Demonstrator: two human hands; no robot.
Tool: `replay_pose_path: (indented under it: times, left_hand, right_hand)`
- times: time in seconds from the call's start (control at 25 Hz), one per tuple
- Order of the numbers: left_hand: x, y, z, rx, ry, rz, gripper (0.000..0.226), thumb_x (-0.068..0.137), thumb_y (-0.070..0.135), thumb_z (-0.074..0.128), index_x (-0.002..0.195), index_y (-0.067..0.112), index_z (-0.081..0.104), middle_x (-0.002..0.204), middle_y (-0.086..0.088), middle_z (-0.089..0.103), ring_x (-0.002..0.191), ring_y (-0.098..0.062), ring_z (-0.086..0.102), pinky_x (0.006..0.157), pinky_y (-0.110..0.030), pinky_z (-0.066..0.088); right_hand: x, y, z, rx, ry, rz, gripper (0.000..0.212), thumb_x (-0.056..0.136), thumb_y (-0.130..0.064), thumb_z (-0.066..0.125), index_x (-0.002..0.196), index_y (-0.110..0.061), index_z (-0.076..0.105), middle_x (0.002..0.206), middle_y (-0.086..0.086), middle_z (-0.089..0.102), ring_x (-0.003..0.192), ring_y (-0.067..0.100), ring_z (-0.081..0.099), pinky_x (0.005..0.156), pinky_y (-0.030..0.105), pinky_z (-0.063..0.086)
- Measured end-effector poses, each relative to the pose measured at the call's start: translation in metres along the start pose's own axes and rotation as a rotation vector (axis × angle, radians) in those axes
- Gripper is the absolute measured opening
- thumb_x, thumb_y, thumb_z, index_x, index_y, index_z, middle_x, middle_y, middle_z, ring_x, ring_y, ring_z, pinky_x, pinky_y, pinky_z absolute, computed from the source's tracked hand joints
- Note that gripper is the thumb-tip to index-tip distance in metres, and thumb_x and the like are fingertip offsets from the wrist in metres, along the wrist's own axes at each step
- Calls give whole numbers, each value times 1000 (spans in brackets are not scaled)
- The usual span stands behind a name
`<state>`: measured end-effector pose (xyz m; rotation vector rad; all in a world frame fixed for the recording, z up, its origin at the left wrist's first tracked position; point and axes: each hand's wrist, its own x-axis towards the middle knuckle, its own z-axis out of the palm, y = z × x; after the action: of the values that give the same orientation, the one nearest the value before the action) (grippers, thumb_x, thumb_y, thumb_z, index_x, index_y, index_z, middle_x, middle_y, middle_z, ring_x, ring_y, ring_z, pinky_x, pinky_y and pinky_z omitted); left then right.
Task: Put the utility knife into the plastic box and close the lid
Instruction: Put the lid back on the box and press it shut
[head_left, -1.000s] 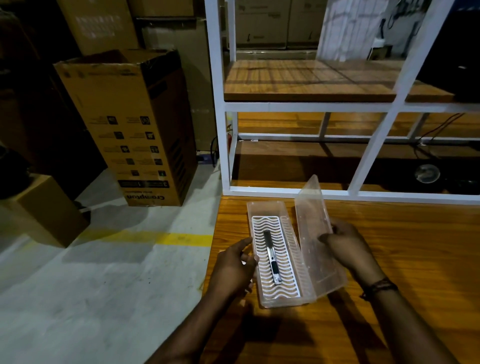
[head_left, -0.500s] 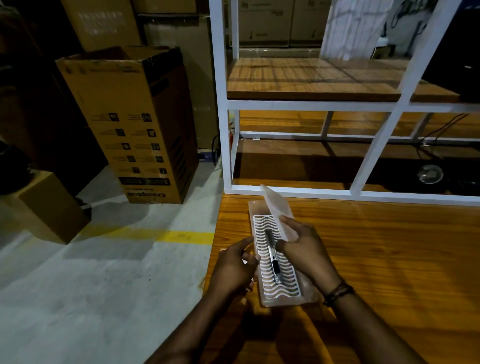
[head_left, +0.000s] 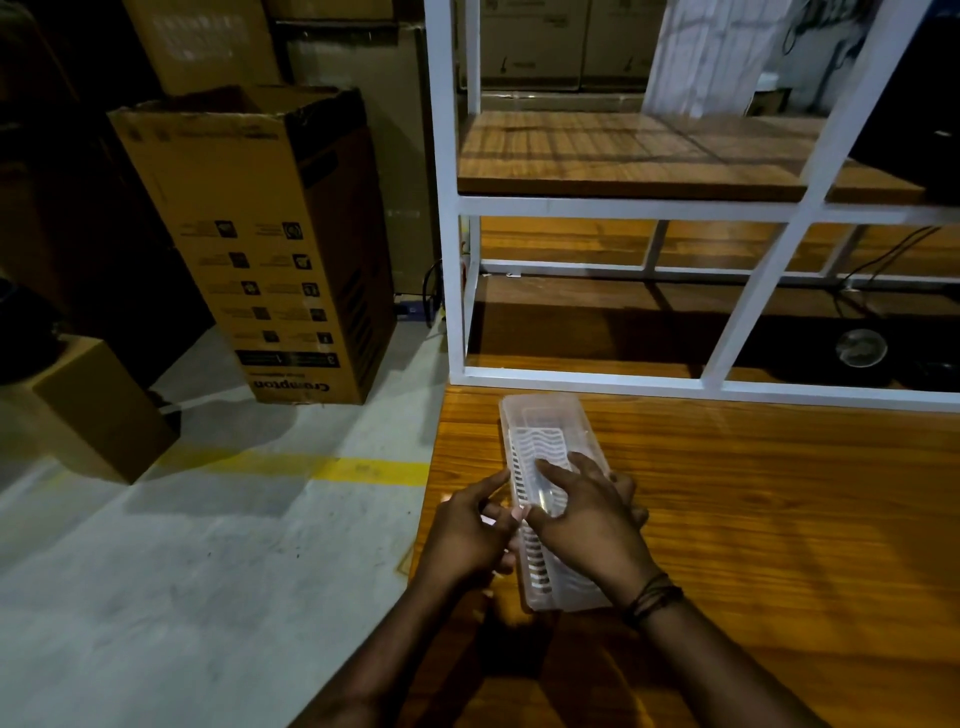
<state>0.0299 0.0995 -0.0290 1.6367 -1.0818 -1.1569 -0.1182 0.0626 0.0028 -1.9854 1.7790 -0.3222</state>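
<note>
A long clear plastic box (head_left: 540, 431) with a white wavy insert lies on the wooden table (head_left: 779, 519) near its left edge. Its clear lid is down flat over the box. My right hand (head_left: 582, 514) lies palm-down on the lid, fingers spread. My left hand (head_left: 470, 530) grips the box's left side, its fingertips at the rim. The utility knife (head_left: 545, 501) inside shows only as a faint pale shape through the lid beside my right fingers.
A white metal shelf frame (head_left: 452, 291) with wooden boards stands right behind the box. A tall open cardboard box (head_left: 270, 249) and a smaller one (head_left: 98, 410) stand on the concrete floor to the left, beyond a yellow line (head_left: 363, 470).
My right hand has swung the lid from standing open on the right down onto the box and now rests on top. My left hand stayed at the box's left side.
</note>
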Motion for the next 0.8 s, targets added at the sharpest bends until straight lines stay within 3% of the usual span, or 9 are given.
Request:
replay_pose_path:
  times: [0.2, 0.48, 0.72, 0.8]
  left_hand:
    - [-5, 1, 0, -97, -36, -4, 57, 97, 16, 68, 150, 27, 50, 91, -11, 68, 65, -15, 76, 59, -34, 65]
    - [-7, 0, 0, -125, -64, -39, 60, 100, 9, 62, 152, 34, 46, 107, -20, 69, 77, -20, 78, 62, -32, 65]
    - [-6, -2, -3, -166, -111, -83, 81, 92, -17, 54, 152, 36, 43, 103, -14, 66, 80, -29, 75, 78, -56, 64]
    - [-4, -1, -3, -192, -137, -96, 86, 89, -23, 50, 153, 34, 43, 103, -15, 68, 81, -35, 75, 75, -54, 65]
  right_hand:
    - [0, 0, 2, -55, 13, -9, 65, 84, -64, 57, 145, -48, 41, 163, -11, 25, 139, 28, 19, 107, 47, 25]
    - [-2, 3, 6, -93, 9, -15, 69, 81, -69, 57, 145, -47, 41, 165, -11, 22, 142, 30, 16, 108, 48, 24]
    - [1, 0, 8, -93, -4, -15, 87, 76, -73, 60, 152, -42, 30, 167, -4, 13, 147, 33, 12, 110, 53, 23]
    - [1, -1, 7, -107, 24, -23, 93, 72, -81, 56, 152, -43, 29, 167, -3, 13, 146, 33, 14, 110, 53, 24]
